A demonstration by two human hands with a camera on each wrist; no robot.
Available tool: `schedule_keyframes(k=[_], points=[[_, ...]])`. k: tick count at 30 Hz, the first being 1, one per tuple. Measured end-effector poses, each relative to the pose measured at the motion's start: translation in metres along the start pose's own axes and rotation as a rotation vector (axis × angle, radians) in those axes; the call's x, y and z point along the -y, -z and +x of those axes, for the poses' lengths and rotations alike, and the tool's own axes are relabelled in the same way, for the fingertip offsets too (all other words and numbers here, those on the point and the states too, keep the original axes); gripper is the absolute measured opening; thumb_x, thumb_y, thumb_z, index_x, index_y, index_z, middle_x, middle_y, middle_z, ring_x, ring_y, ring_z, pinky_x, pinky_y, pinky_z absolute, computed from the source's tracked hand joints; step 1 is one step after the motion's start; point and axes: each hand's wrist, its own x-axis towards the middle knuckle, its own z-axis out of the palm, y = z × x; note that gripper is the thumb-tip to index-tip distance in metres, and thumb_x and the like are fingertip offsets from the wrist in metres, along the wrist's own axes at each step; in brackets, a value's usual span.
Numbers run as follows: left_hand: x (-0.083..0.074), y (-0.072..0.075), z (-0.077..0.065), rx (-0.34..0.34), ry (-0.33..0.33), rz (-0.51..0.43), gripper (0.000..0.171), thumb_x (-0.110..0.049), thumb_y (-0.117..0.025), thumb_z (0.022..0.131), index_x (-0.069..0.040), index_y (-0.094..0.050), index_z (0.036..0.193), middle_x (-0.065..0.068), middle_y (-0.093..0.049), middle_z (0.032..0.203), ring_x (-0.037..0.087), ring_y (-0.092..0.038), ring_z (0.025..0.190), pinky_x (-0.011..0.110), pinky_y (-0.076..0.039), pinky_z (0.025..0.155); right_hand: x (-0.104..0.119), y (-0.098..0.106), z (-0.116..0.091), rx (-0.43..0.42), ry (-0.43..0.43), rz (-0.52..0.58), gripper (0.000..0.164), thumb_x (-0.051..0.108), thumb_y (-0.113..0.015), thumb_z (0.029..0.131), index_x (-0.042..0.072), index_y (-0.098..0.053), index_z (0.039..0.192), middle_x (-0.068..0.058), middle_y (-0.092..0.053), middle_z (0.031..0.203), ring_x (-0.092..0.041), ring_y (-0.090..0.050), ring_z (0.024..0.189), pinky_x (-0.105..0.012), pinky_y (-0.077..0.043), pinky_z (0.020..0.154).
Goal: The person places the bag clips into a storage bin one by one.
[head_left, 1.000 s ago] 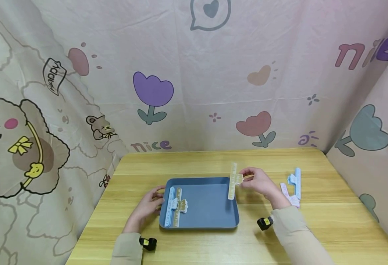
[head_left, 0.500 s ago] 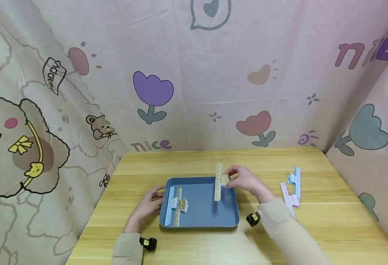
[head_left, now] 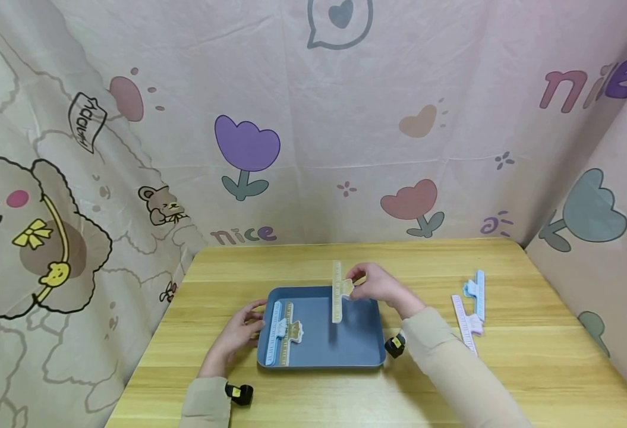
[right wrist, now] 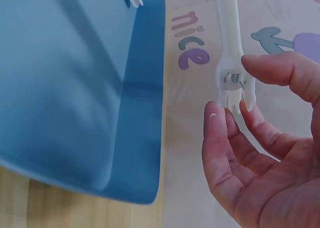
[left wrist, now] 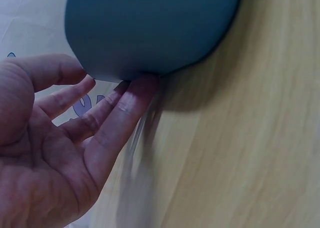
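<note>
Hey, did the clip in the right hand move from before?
Yes. The clip in the right hand moved left: earlier it was at the right edge of the tray, now it's nearer the tray's middle.

Right hand (head_left: 380, 282) pinching, left hand (head_left: 235, 329) relaxed

Both arms reach forward in beige sleeves, the cuffs leaving the wrists bare. The left forearm (head_left: 205, 404) comes in at the lower edge of the head view and points nearly straight ahead. Its hand is turned palm inward; the left wrist view shows the fingers (left wrist: 120, 112) extended with a slight bend, fingertips touching, and the thumb (left wrist: 47, 70) set apart from them. The right forearm (head_left: 460, 362) slants inward from the lower right, its hand farther forward than the other and raised. Seen from the right wrist, its thumb (right wrist: 280, 70) stands opposite bent fingers (right wrist: 220, 148) in a pinch.
</note>
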Motion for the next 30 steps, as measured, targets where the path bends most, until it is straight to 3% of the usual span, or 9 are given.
schedule_keyframes(k=[15, 24, 30], points=[[0.001, -0.001, 0.001, -0.014, -0.005, 0.014, 0.052, 0.006, -0.052, 0.094, -0.007, -0.046, 0.144, 0.024, -0.053, 0.12, 0.03, -0.06, 0.093, 0.044, -0.057, 0.068, 0.013, -0.029, 0.016, 0.069, 0.015, -0.079, 0.036, -0.003, -0.082, 0.066, 0.003, -0.065, 0.097, -0.005, -0.061, 0.093, -0.022, -0.055, 0.087, -0.032, -0.048, 0.074], [0.002, -0.001, 0.001, -0.012, -0.006, 0.005, 0.052, 0.006, -0.052, 0.094, -0.007, -0.046, 0.144, 0.025, -0.052, 0.121, 0.031, -0.059, 0.094, 0.045, -0.057, 0.068, 0.012, -0.05, 0.014, 0.188, 0.017, -0.197, 0.034, 0.003, -0.086, 0.067, 0.004, -0.064, 0.094, -0.005, -0.061, 0.09, -0.016, -0.053, 0.078, -0.03, -0.047, 0.07], [0.002, -0.001, 0.001, -0.006, -0.007, -0.003, 0.052, 0.007, -0.051, 0.094, -0.006, -0.045, 0.144, 0.025, -0.052, 0.121, 0.03, -0.059, 0.094, 0.045, -0.057, 0.068, 0.013, -0.058, 0.014, 0.213, -0.008, -0.197, 0.033, 0.004, -0.085, 0.069, 0.005, -0.063, 0.094, -0.008, -0.061, 0.093, -0.018, -0.053, 0.078, -0.032, -0.046, 0.069]])
